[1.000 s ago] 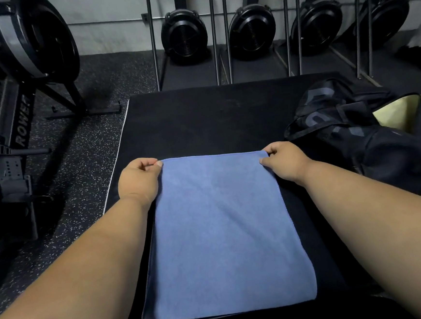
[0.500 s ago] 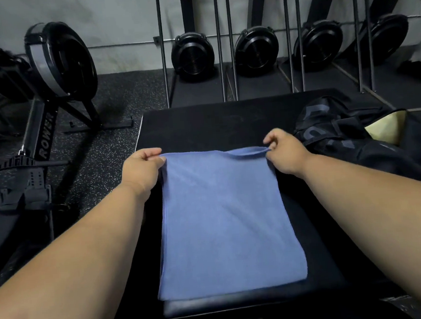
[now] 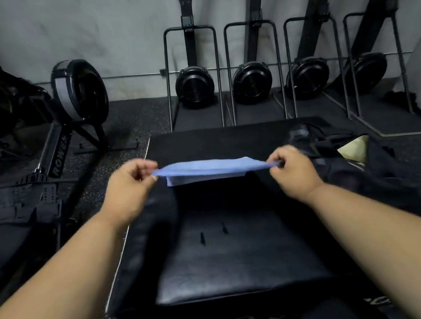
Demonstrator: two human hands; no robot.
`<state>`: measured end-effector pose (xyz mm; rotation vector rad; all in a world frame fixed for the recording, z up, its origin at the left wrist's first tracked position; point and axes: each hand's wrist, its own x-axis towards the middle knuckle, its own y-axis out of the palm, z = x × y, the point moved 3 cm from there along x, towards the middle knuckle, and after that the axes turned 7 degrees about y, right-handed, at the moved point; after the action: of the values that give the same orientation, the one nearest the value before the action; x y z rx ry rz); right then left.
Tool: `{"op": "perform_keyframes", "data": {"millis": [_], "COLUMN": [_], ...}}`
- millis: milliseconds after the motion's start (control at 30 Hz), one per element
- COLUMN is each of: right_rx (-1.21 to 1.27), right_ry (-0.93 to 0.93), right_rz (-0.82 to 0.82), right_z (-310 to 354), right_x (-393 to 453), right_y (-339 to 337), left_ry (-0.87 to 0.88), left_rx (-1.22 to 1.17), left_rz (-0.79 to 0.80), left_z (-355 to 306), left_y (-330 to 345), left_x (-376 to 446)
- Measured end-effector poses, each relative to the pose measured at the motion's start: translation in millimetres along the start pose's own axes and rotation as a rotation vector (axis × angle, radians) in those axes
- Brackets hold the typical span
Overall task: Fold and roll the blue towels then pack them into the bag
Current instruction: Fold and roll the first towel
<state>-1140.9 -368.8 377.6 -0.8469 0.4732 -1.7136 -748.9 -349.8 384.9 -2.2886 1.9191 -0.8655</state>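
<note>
**Towel held taut above pad, mid-fold**

Towel (image 3: 210,168) lifted clear of black pad (image 3: 237,258), stretched edge-on between both hands. Left hand (image 3: 128,188) pinching one corner, right hand (image 3: 293,170) pinching the other; likely tensioned to square the layers before laying down and rolling. Bag (image 3: 342,154) lying open just right of pad, awaiting contents. Speckled rubber floor (image 3: 125,120); rower (image 3: 73,99) at left; further machines racked upright along grey wall (image 3: 93,30).

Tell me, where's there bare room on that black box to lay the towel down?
The box top is bare between the two forearms, from the lifted towel back to the near edge. Another bare strip lies beyond the towel, up to the far edge. The right side is crowded by the bag.
</note>
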Motion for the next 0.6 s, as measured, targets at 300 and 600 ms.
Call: {"op": "perform_keyframes", "data": {"millis": [300, 600], "right_rx": [-0.24, -0.309], "right_ry": [0.033, 0.031], "right_rz": [0.393, 0.399], "right_z": [-82.0, -79.1], "right_x": [-141.7, -147.4], "right_y": [39.1, 38.2], "left_ry": [-0.219, -0.068], "left_rx": [0.34, 0.539], "left_rz": [0.329, 0.401], "left_z": [70.7, 73.1], "left_y": [25.7, 24.7], "left_x": [-163.9, -158.9]}}
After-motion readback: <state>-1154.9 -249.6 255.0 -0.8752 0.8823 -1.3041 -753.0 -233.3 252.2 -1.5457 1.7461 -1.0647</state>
